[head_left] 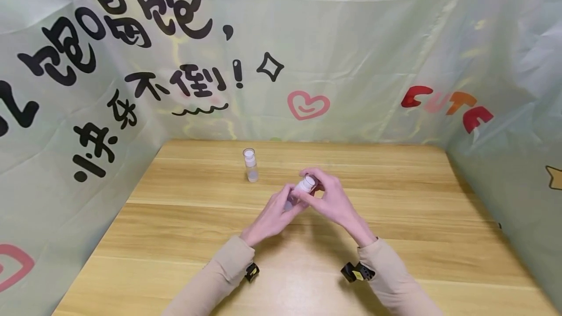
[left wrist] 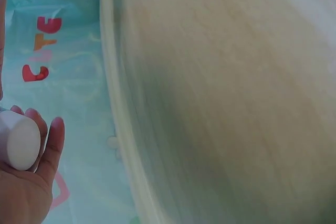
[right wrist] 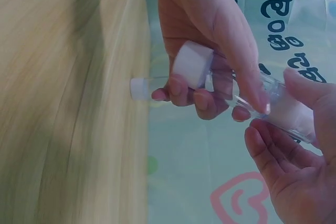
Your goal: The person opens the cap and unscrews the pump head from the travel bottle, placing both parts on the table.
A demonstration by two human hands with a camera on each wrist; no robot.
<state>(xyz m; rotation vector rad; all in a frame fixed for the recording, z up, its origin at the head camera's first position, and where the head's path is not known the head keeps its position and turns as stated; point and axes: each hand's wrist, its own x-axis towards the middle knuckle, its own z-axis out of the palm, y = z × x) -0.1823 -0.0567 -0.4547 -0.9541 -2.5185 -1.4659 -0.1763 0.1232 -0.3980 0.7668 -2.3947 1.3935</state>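
Note:
Both hands hold one small clear bottle point(head_left: 305, 185), tilted above the table, with a white upper part inside a clear cap. My left hand point(head_left: 273, 214) grips the lower body, its fingers wrapped round the clear wall in the right wrist view. At the capped end, my right hand point(head_left: 335, 203) pinches the bottle between thumb and fingers. The bottle's white bottom end point(left wrist: 22, 140) shows beside the left palm in the left wrist view. A second, similar bottle point(head_left: 250, 166) stands upright on the table, left of and beyond the hands.
The wood-grain table point(head_left: 197, 243) stretches beneath both forearms. A pale printed curtain point(head_left: 351, 52) with black lettering and hearts encloses the back and sides. Small black devices point(head_left: 357, 272) sit at both wrists below the beige sleeves.

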